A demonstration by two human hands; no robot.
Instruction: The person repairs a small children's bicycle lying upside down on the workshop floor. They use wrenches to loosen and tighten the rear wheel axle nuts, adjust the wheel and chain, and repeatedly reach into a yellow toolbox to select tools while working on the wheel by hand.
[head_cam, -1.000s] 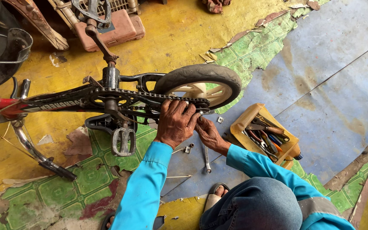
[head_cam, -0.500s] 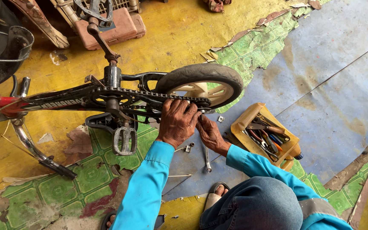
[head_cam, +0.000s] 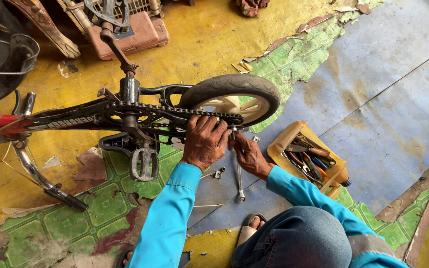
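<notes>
A small black bicycle lies upside down on the floor, its rear wheel raised, the chain on top. My left hand is closed over the chain and frame beside the rear axle. Just right of it and lower, my right hand pinches at the axle end with its fingertips; what it pinches is hidden. A spanner lies on the floor below my right hand. Both sleeves are bright blue.
A yellow tray of tools stands to the right of the wheel. A pedal hangs near my left forearm, and a small metal part lies close by. Red-brown boxes and a metal basket stand at the back left. The floor covering is torn.
Both hands stay at the rear axle with only slight shifts of the fingers. The bicycle and tools have not moved.
</notes>
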